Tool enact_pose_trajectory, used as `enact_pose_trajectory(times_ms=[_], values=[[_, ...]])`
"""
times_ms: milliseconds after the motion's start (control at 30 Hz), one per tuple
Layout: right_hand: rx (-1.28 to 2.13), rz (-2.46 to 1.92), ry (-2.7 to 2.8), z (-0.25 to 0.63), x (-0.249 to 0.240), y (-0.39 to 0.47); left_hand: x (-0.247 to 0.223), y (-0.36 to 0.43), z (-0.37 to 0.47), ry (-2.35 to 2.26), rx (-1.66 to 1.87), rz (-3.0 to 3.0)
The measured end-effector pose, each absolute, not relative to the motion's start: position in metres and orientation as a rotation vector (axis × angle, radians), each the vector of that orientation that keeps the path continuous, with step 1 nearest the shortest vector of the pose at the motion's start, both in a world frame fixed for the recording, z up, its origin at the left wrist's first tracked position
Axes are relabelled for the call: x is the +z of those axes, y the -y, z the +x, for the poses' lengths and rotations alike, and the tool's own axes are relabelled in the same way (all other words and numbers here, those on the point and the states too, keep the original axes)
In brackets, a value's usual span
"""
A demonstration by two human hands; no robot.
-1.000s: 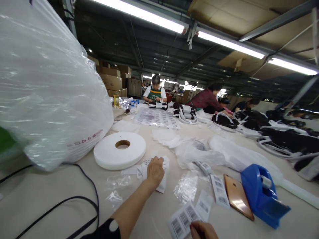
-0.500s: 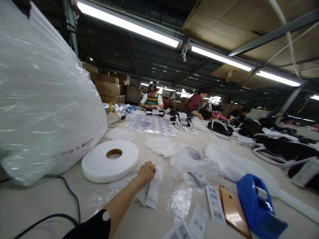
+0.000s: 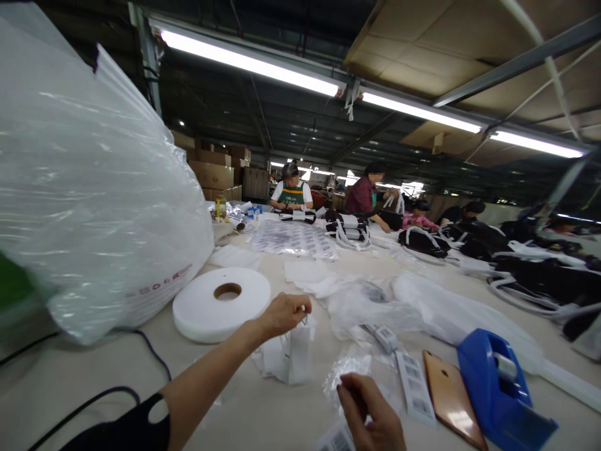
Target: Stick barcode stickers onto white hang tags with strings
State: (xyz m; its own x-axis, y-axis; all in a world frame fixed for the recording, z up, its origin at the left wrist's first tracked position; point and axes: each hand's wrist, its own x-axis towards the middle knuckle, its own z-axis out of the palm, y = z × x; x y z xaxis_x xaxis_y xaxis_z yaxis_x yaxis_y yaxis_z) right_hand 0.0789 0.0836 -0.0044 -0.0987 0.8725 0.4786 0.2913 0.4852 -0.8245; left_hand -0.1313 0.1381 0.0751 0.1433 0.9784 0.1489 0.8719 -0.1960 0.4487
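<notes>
My left hand (image 3: 287, 312) is closed in a pinch on some white tags (image 3: 291, 357), which hang from its fingertips over the table, just right of a big white roll (image 3: 220, 304) with a brown core. Low in the view, my right hand (image 3: 370, 410) has its thumb and fingers curled towards each other; whatever may be between them cannot be made out. It is over clear crinkled plastic (image 3: 347, 366) and a barcode label sheet (image 3: 339, 436).
Bulky plastic bag (image 3: 107, 207) at left, black cable below. At right: barcode strip (image 3: 416, 388), phone (image 3: 451, 398), blue tape dispenser (image 3: 498, 388). Thin white plastic (image 3: 375, 307) lies mid-table. Black bundles (image 3: 347, 228) and several people are farther back.
My left hand has lifted and moved right, raising the white tags. My right hand has come into view at the bottom. The camera view has shifted slightly left.
</notes>
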Motion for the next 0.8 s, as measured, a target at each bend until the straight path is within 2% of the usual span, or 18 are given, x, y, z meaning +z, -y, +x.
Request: enact_pose_trajectory(times_ms=[300,600,800], values=[[0.818,-1.007,1.737,0.036,0.075,-0.117,0.118,-0.107,-0.11,-1.575,0.798,2.367],[1.288,-0.789,1.756,0.024,0.089,-0.108,0.149,-0.081,-0.092,-1.476,1.017,2.313],[1.356,-0.758,1.698,0.034,0.109,-0.093,0.151,-0.061,-0.102,-1.233,1.312,2.02]])
